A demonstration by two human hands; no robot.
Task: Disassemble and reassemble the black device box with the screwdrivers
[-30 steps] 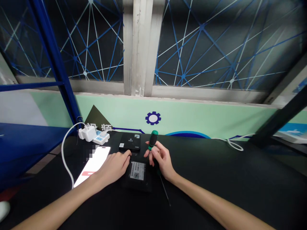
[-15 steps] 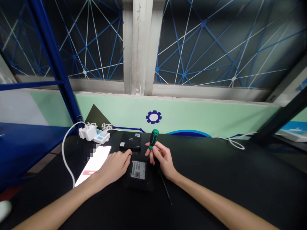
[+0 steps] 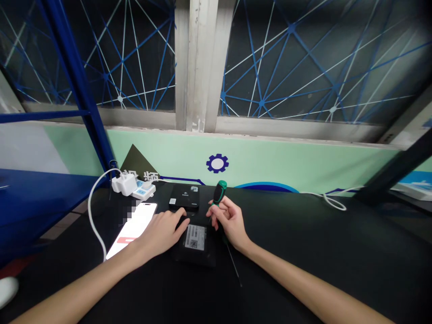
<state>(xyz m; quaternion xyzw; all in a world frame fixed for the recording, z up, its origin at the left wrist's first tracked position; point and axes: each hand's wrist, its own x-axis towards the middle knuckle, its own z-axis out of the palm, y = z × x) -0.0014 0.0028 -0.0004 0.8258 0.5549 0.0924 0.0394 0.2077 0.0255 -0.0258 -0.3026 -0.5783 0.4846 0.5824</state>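
My right hand [image 3: 230, 221] pinches a screwdriver [image 3: 219, 192] with a green-and-black handle, held tilted with its handle up. Its tip is hard to make out at the far right part of a flat black box [image 3: 196, 258]. That box lies on the black table with a white printed label upward. My left hand [image 3: 168, 228] rests at the box's far left corner, thumb spread from the fingers. From under my right hand a second screwdriver's thin shaft [image 3: 233, 264] points toward me; its handle is mostly hidden, and I cannot tell whether the hand holds it.
Behind the labelled box lies another black box [image 3: 185, 196]. A lit phone [image 3: 135, 227] lies beside my left forearm. A white power strip with a plug [image 3: 143, 190] and a white cable [image 3: 90, 211] are at the back left. Another cable [image 3: 334, 201] lies at the back right.
My left thumb has spread away from the fingers, over the box near its label. The screwdriver handle has tilted slightly to the right, still in my right hand.
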